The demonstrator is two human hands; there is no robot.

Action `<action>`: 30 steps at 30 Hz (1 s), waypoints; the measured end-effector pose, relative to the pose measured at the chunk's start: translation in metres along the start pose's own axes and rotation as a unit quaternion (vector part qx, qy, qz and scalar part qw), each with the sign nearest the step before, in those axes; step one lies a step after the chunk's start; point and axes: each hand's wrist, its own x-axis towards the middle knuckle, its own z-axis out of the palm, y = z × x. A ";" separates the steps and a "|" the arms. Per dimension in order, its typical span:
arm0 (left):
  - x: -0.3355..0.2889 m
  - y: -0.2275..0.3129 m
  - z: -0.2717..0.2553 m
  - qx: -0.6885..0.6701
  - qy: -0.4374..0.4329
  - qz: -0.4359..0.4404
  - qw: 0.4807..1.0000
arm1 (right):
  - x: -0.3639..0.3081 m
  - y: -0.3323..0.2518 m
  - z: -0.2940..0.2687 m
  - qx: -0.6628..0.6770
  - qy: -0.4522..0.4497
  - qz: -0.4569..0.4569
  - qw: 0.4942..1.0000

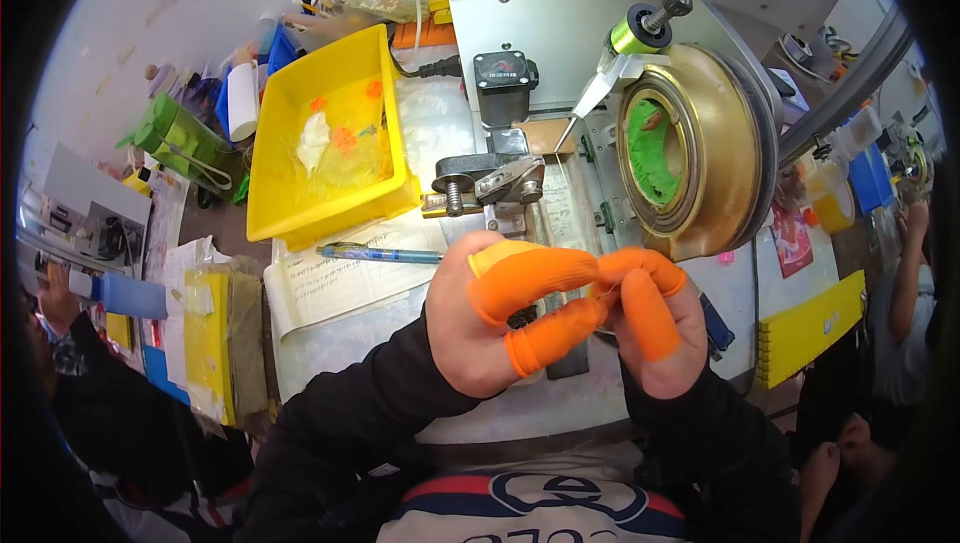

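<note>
Left grip [470, 328] and right grip [657, 328], orange-sheathed, meet near gold wheel [722, 148]

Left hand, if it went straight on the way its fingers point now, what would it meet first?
The left hand would most likely meet the right hand first, at its orange-covered fingertips. The two hands may be touching there; the exact depth between them is unclear from this view.

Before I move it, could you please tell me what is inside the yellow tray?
Inside the yellow tray are a white clump and a few orange pieces; whatever lies beneath them is covered.
</note>
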 end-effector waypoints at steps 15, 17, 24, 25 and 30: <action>-0.009 0.005 0.014 0.052 0.083 0.071 0.993 | -0.013 -0.004 -0.012 -0.012 -0.092 0.021 0.995; -0.007 0.007 0.015 0.027 0.076 0.038 0.996 | -0.024 -0.032 -0.030 -0.182 -0.100 -0.022 0.978; -0.002 0.012 0.022 0.013 0.092 -0.011 0.996 | -0.009 -0.118 -0.139 -0.395 0.324 -0.380 0.771; -0.001 0.012 0.022 0.006 0.091 -0.010 0.996 | -0.001 -0.133 -0.164 -0.420 0.367 -0.400 0.727; 0.003 0.015 0.023 0.009 0.092 0.011 0.996 | 0.055 -0.179 -0.270 -0.511 0.390 -0.328 0.692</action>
